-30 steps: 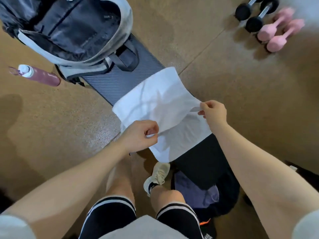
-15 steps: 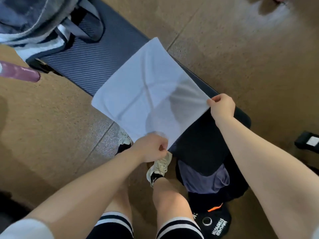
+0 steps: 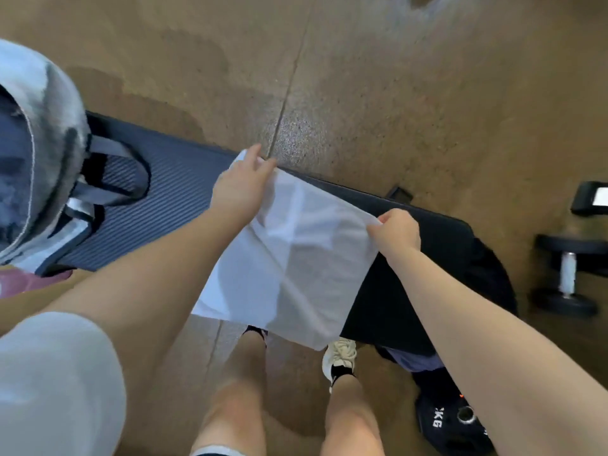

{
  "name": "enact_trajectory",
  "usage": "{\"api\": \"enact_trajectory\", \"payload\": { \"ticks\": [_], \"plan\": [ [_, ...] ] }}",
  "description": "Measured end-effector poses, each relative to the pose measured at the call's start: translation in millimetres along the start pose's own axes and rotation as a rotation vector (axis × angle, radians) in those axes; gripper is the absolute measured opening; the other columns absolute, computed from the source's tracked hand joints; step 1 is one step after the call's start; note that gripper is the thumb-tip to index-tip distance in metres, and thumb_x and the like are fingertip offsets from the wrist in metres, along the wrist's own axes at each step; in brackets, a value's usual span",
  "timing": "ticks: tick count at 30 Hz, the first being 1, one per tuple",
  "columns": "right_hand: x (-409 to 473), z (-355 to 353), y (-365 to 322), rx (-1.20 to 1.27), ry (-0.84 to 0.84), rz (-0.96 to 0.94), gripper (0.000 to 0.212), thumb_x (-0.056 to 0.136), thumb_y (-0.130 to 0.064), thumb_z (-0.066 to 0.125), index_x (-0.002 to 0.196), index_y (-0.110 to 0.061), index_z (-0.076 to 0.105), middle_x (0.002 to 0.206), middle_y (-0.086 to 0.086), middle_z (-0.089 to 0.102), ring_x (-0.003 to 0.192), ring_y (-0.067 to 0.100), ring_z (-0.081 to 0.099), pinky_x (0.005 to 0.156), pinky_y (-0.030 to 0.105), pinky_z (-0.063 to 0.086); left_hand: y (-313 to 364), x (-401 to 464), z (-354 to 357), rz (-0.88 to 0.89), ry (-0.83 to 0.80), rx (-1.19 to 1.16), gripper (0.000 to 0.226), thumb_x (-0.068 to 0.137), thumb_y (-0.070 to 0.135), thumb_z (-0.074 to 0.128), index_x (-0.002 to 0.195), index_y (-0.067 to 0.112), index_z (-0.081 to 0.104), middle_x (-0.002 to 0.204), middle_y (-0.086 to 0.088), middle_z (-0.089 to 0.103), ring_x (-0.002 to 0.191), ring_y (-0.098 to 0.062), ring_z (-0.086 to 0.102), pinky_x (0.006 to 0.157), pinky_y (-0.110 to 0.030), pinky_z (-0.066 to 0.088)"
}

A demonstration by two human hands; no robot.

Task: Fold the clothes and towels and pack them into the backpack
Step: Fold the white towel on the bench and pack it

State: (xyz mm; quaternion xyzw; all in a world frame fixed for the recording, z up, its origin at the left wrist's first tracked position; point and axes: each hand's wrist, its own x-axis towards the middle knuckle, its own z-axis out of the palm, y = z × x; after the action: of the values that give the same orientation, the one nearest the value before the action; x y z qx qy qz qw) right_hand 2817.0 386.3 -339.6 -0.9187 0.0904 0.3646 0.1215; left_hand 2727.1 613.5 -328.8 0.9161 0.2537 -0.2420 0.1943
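Left hand (image 3: 241,189): we hold the white towel's (image 3: 292,255) far corner.
Right hand (image 3: 398,230): our fingers pinch its near-right corner.
Backpack (image 3: 42,136): open, on the table (image 3: 177,192).

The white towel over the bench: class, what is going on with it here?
A person holds the white towel spread over a dark bench. The left hand holds its far corner and the right hand pinches a near corner. The open backpack sits at the bench's left end, and the towel is not yet packed.
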Motion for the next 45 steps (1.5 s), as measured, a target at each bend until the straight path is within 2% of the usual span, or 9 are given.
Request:
{"api": "enact_trajectory", "payload": {
  "ticks": [5, 11, 16, 20, 26, 30, 38, 42, 45],
  "plan": [
    [9, -12, -2, 0.149, 0.008, -0.021, 0.007, 0.083, -0.016, 0.058, 0.079, -0.017, 0.063, 0.085, 0.003, 0.062, 0.081, 0.023, 0.057, 0.069, 0.034, 0.049, -25, 45, -20, 0.122, -0.061, 0.254, 0.028, 0.095, 0.018, 0.042, 0.117, 0.004, 0.050, 0.116, -0.021, 0.046, 0.107, -0.039, 0.047, 0.082, -0.046, 0.040],
    [30, -36, -26, 0.349, 0.209, -0.022, 0.011, 0.088, -0.008, 0.048, 0.083, -0.013, 0.056, 0.074, 0.004, 0.059, 0.079, 0.029, 0.063, 0.072, 0.039, 0.051, -13, 72, -44, 0.065, 0.044, -0.063, 0.023, 0.092, 0.018, 0.047, 0.110, 0.004, 0.050, 0.114, -0.019, 0.048, 0.101, -0.037, 0.050, 0.074, -0.041, 0.039],
    [20, -30, -26, 0.202, 0.228, -0.025, 0.034, 0.094, -0.012, 0.050, 0.128, -0.009, 0.046, 0.131, 0.011, 0.046, 0.106, 0.027, 0.053, 0.084, 0.035, 0.042, -19, 54, -34, -0.003, -0.004, -0.164, 0.056, 0.088, 0.016, 0.058, 0.137, 0.011, 0.031, 0.141, -0.013, 0.030, 0.111, -0.036, 0.049, 0.082, -0.045, 0.043],
    [-25, -7, 6, 0.194, 0.171, 0.007, 0.011, 0.092, -0.016, 0.050, 0.103, -0.013, 0.050, 0.112, 0.010, 0.054, 0.084, 0.021, 0.050, 0.067, 0.033, 0.038, -29, -3, -11, -0.006, 0.029, -0.119, 0.045, 0.084, 0.016, 0.063, 0.123, 0.002, 0.044, 0.126, -0.018, 0.037, 0.101, -0.037, 0.050, 0.074, -0.045, 0.043],
    [-85, 32, 51, 0.209, -0.068, 0.117, 0.024, 0.092, -0.023, 0.051, 0.111, -0.007, 0.052, 0.113, 0.013, 0.058, 0.100, 0.029, 0.055, 0.082, 0.039, 0.046, -46, -84, 25, -0.124, -0.103, -0.145, 0.026, 0.093, 0.024, 0.052, 0.112, 0.007, 0.052, 0.116, -0.012, 0.045, 0.093, -0.027, 0.049, 0.069, -0.036, 0.040],
    [-105, 55, 63, 0.291, -0.002, 0.234, 0.024, 0.091, -0.019, 0.051, 0.110, -0.004, 0.050, 0.118, 0.016, 0.050, 0.097, 0.034, 0.055, 0.082, 0.042, 0.047, -51, -116, 44, -0.290, -0.095, -0.195, 0.027, 0.093, 0.025, 0.051, 0.112, 0.006, 0.051, 0.115, -0.013, 0.049, 0.086, -0.026, 0.050, 0.070, -0.035, 0.039],
    [-115, 88, 80, 0.524, 0.111, 0.357, 0.033, 0.094, -0.026, 0.052, 0.114, 0.000, 0.046, 0.111, 0.016, 0.055, 0.103, 0.034, 0.054, 0.083, 0.039, 0.044, -43, -115, 69, -0.479, 0.008, -0.237, 0.037, 0.091, 0.026, 0.053, 0.119, 0.003, 0.043, 0.126, -0.017, 0.042, 0.106, -0.038, 0.051, 0.079, -0.045, 0.042],
    [-106, 98, 92, 0.430, 0.127, 0.336, 0.023, 0.092, -0.027, 0.055, 0.075, -0.014, 0.045, 0.069, 0.000, 0.042, 0.076, 0.025, 0.045, 0.064, 0.031, 0.034, -44, -109, 70, -0.432, 0.011, -0.150, 0.034, 0.097, 0.026, 0.041, 0.116, -0.001, 0.047, 0.122, -0.019, 0.041, 0.102, -0.037, 0.052, 0.071, -0.038, 0.035],
    [-107, 96, 89, 0.380, 0.159, 0.312, 0.039, 0.089, -0.024, 0.056, 0.056, -0.022, 0.033, 0.071, 0.004, 0.043, 0.069, 0.025, 0.040, 0.053, 0.029, 0.030, -53, -113, 64, -0.331, 0.027, -0.190, 0.022, 0.097, 0.023, 0.040, 0.101, 0.005, 0.053, 0.112, -0.015, 0.046, 0.080, -0.030, 0.050, 0.065, -0.037, 0.033]
  ]
}}
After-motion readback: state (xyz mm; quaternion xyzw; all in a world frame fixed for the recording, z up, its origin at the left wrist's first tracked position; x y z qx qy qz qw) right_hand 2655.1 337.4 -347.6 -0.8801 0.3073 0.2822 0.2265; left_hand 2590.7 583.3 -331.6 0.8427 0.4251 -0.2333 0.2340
